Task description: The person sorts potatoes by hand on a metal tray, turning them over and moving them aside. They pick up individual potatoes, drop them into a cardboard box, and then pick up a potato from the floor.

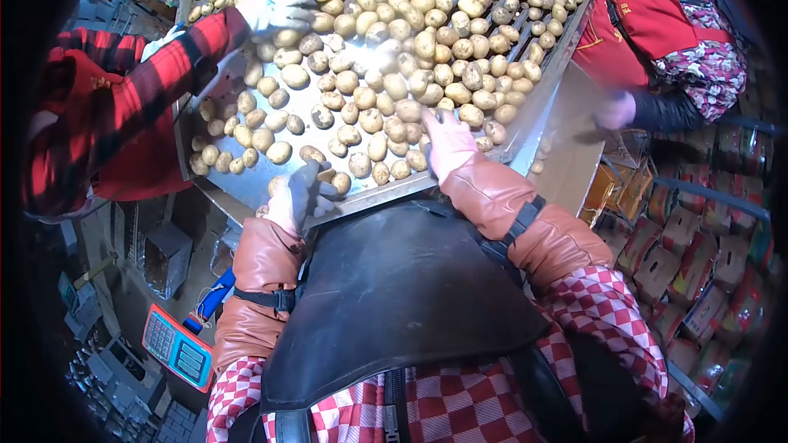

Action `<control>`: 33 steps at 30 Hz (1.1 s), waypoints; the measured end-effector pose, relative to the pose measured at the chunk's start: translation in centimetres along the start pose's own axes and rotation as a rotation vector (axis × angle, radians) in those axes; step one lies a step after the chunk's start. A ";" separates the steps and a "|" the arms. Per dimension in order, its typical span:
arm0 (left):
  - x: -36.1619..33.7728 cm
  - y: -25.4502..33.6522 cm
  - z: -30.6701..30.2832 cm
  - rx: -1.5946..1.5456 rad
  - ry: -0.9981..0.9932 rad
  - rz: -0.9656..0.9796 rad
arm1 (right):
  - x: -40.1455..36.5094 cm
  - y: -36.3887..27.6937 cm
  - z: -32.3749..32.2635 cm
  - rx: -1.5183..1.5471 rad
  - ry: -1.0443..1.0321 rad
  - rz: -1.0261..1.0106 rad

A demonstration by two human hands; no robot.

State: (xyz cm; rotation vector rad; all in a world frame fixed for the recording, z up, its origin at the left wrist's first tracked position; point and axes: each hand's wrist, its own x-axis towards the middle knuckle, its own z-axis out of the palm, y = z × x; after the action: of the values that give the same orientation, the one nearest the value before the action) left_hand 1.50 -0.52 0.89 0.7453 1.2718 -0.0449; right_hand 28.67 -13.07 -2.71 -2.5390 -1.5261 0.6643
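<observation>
Many potatoes [386, 74] lie over a metal sorting table [279, 176] with a raised rim. At its near edge, my left hand [301, 197], in a grey and pale glove, is among potatoes; one potato [277, 186] is beside its thumb side. The fingers are spread, with small gaps between them. My right hand [447, 141], in a pinkish glove, reaches over the near right part of the table. Its fingers are apart and touch potatoes; none is clearly gripped. Brown sleeve covers reach both wrists, and a dark apron lies against the near rim.
A co-worker's white-gloved hand [277, 10] reaches in from the left, in a plaid sleeve [180, 57]. Another co-worker in a red apron [628, 12] stands at the right, beside a cardboard box [570, 148]. A scale [178, 347] is lower left; cartons [698, 254] are stacked right.
</observation>
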 end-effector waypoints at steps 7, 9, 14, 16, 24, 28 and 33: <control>0.8 -0.3 0.4 -0.092 -0.045 0.105 | 4.0 -0.9 -2.6 0.315 -0.300 -0.448; 0.0 -0.3 -0.4 -0.199 -0.050 0.112 | 4.3 1.3 -6.0 0.402 -0.318 -0.154; 0.4 -1.0 -2.5 -0.115 0.089 0.135 | 11.3 10.9 -8.8 0.306 0.174 0.187; 1.4 -0.5 -2.0 -0.160 0.087 0.146 | 13.6 11.1 -9.0 0.069 0.203 0.233; 3.7 3.9 4.5 0.822 0.007 0.647 | 16.7 10.4 -5.8 -0.009 0.034 0.243; 9.8 4.1 6.1 1.318 -0.076 1.339 | 16.5 13.6 -4.3 0.892 0.143 0.178; 8.3 4.4 6.2 1.968 -0.045 1.164 | 8.7 12.8 -4.2 2.313 -0.098 0.026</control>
State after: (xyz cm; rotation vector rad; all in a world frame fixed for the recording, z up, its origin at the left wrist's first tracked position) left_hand 11.29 2.66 -3.59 2.9919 0.1618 -0.3805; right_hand 44.38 -11.30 -5.59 -0.6169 0.0110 1.2606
